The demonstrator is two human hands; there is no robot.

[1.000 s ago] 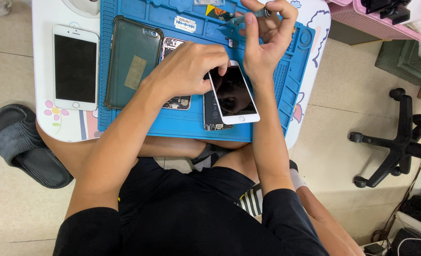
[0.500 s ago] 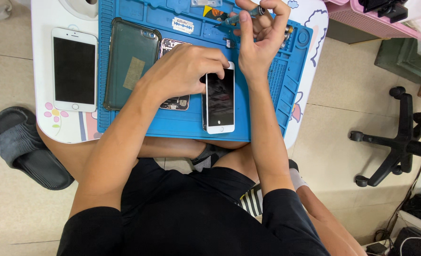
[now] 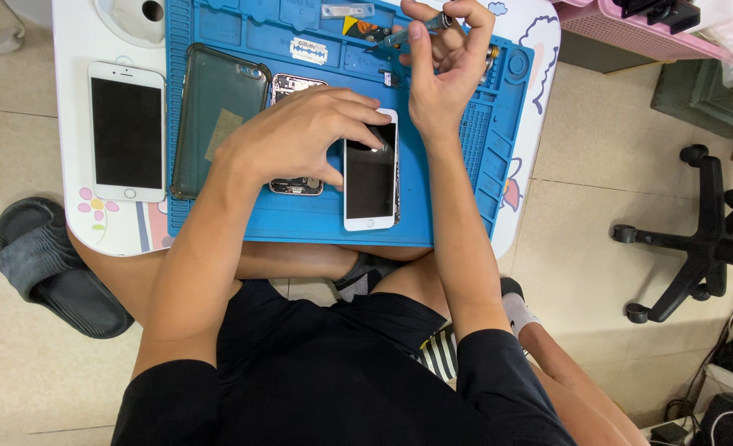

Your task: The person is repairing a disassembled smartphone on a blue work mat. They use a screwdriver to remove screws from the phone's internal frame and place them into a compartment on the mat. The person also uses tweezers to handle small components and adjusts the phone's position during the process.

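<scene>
Head view: two hands over blue mat [image 3: 300,227]
Left grip [image 3: 300,136]: fingers spread, pressing phone [image 3: 370,177] top edge
Right grip [image 3: 449,62]: pinching screwdriver [image 3: 420,29], above phone

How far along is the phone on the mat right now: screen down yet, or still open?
Done, by the look of it: the white screen panel lies flat over its body on the blue mat. In hand: the left hand presses the panel's top edge, while the right hand holds a small screwdriver up off the phone. Left: whether screws are in cannot be told; the clear case lies empty beside it.
</scene>
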